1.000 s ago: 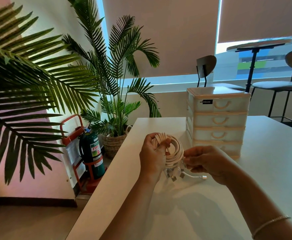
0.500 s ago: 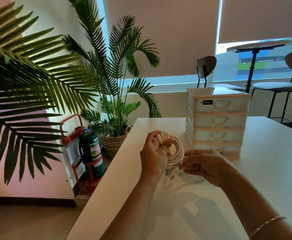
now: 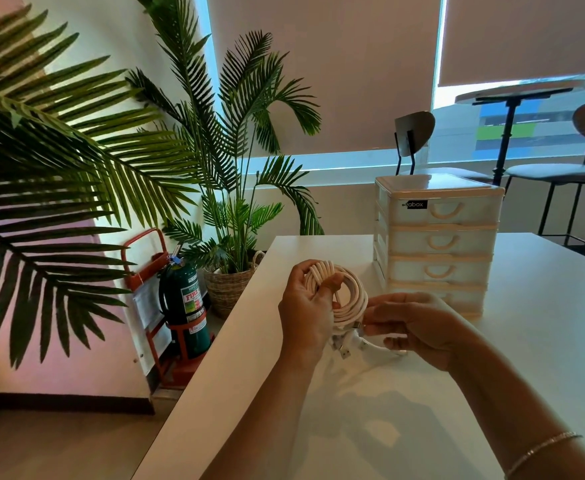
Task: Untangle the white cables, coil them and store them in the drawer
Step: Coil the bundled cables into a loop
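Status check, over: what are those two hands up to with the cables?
Left hand grips white cable coil. Right hand pinches loose ends by the coil's base. Drawer unit behind, all drawers closed. Nothing in the way.

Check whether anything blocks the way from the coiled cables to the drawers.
Nothing lies on the table between the cable coil, held by the left hand and right hand, and the drawer unit. But all its visible drawers are closed, so one must be opened first.
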Demonstrator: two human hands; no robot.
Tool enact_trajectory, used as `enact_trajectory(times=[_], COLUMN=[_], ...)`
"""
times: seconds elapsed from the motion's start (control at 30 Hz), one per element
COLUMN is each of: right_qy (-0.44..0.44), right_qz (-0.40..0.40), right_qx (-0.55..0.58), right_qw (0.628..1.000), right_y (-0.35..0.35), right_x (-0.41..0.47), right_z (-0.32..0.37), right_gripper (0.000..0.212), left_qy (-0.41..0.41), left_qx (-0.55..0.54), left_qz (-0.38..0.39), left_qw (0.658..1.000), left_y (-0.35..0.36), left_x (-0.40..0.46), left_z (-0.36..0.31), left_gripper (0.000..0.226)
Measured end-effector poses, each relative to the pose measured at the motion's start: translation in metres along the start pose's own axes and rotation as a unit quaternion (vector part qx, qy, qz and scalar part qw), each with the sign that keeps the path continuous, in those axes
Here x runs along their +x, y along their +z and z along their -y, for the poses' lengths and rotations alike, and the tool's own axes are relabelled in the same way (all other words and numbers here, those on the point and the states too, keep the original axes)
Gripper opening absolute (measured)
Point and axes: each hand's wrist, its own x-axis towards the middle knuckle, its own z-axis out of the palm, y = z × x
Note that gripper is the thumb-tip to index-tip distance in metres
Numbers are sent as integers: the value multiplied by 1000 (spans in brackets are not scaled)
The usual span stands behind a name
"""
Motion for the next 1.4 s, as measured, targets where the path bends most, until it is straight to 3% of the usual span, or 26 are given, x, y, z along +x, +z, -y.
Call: enact_trajectory(times=[0.5, 0.83, 1.03, 1.27, 1.4], right_qy=[-43, -90, -62, 19, 24], right_qz=[-24, -21, -16, 24, 17], right_qx=[-57, -71, -65, 13, -7], right_qw=[997, 993, 996, 999, 1000], right_y=[11, 12, 9, 4, 0], right_x=[4, 3, 5, 4, 0], right_z=[-6, -9, -7, 0, 2], right_gripper=[15, 11, 13, 41, 41], left_qy=[-44, -7, 64, -12, -10], left_qx=[-69, -26, 66, -3, -9], left_qz=[-6, 8, -8, -4, 2], left_qw=[997, 1000, 996, 1000, 1000], left_y=[3, 1, -2, -1, 1], left_x=[2, 1, -1, 3, 2], left_z=[1, 0, -3, 4, 5], left_gripper=[18, 20, 25, 22, 23])
